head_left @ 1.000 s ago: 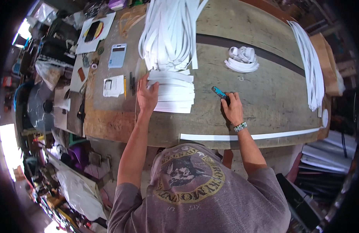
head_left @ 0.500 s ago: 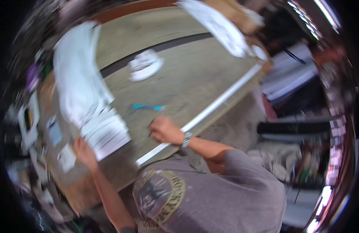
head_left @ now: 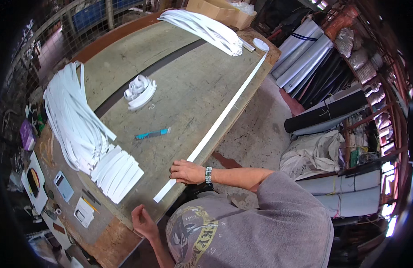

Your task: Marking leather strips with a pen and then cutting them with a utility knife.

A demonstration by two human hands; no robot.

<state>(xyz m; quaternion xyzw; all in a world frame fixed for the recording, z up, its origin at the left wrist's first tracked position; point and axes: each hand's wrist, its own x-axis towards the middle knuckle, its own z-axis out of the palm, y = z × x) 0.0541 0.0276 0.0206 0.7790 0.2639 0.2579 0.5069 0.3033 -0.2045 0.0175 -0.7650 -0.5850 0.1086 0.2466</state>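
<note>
A long white strip (head_left: 228, 107) runs along the right-hand edge of the worktable, from a white roll (head_left: 261, 44) at the far corner. Close to its near end, my right hand (head_left: 186, 172) lies over the strip with curled fingers; the fingertips are partly hidden. My left hand (head_left: 144, 222) hovers by the table's near edge, thumb and fingers apart, holding nothing. Beyond it lies a thick bundle of cut white strips (head_left: 118, 173), fanned toward the far left. A blue utility knife (head_left: 153, 134) rests on the tabletop, left of and beyond my right hand.
Loose white coils (head_left: 140, 91) sit mid-table. Another strip bundle (head_left: 202, 29) lies at the far end before a cardboard box (head_left: 215, 11). At left are a calculator-like device (head_left: 63, 186) and a white card (head_left: 84, 212). Rolled sheets (head_left: 304, 56) lean beyond the table's right side.
My left hand has left the edge of the strip bundle and come nearer to me. My right hand has moved back over the strip's near end. The view has shifted and sharpened.
</note>
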